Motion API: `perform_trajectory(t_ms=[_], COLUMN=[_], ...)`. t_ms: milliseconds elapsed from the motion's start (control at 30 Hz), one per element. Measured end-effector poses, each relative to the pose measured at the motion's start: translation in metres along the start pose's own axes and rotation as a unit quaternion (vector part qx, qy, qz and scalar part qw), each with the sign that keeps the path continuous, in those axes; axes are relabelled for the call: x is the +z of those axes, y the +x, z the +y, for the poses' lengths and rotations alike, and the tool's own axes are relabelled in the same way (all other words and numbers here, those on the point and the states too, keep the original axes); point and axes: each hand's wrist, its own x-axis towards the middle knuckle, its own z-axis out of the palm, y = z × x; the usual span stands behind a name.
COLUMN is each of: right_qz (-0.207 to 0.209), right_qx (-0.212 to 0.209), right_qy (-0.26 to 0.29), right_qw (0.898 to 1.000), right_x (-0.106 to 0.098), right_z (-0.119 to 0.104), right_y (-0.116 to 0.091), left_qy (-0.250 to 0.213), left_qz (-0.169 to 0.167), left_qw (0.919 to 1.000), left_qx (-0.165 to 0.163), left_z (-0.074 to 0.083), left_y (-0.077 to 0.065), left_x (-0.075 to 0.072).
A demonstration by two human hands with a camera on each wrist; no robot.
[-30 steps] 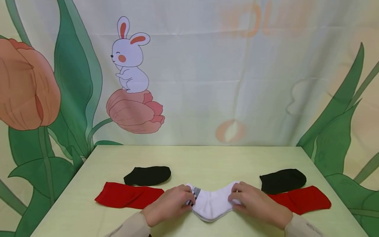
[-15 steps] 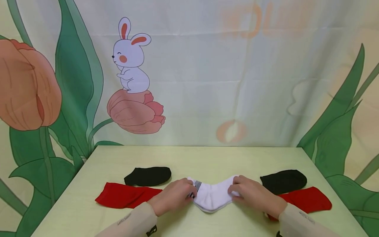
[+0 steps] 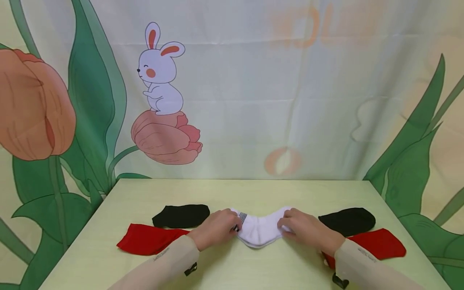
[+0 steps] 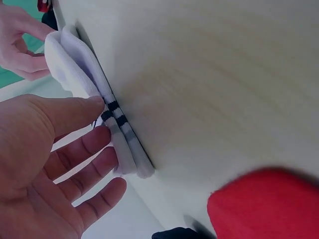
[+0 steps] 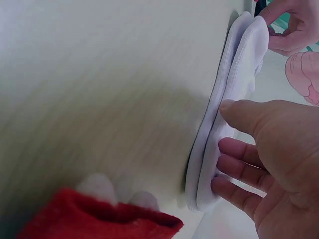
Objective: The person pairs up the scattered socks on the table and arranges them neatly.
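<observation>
A pair of white socks (image 3: pixel 258 231), one lying on the other, rests bent in the middle of the table. My left hand (image 3: pixel 217 228) grips the cuff end, where dark stripes show. At the opposite end, the toes, my right hand (image 3: pixel 312 230) holds the pair with bent fingers. Both layers of the white socks (image 4: pixel 75 64) show edge-on in the left wrist view, the thumb against the striped part. In the right wrist view the right thumb (image 5: pixel 239 113) presses the socks' near edge while the other fingertips lie along the upper sock.
On the left lie a black sock (image 3: pixel 181 215) and a red sock (image 3: pixel 145 239). Another black sock (image 3: pixel 348 221) and red sock (image 3: pixel 380 243) lie on the right, partly behind my right arm. A printed curtain (image 3: pixel 232 100) hangs behind the table (image 3: pixel 232 193).
Both hands have moved away from me across the table, and the white socks have gone with them toward the back. The black and red socks have stayed put.
</observation>
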Motion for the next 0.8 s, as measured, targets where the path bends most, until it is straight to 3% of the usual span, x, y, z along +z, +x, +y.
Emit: perform_trajectory(t_ms=[267,533,800], right_qz=[0.01,0.008,0.015], right_qx=[0.01,0.027,0.025], right_qy=[-0.015,-0.021,-0.01], right_qw=[1.0,0.999,1.0], right_x=[0.003,0.006,0.008], right_z=[0.011,0.022,0.03], right_y=[0.011,0.02,0.027], left_qy=[0.016,0.036,0.032], left_qz=[-0.003,0.022,0.006], left_qw=[0.9993,0.9979,0.994], left_qx=[-0.035,-0.049,-0.105], left_z=[-0.008,-0.017,-0.022], left_y=[0.016,0.025,0.035], left_x=[0.002,0.005,0.003])
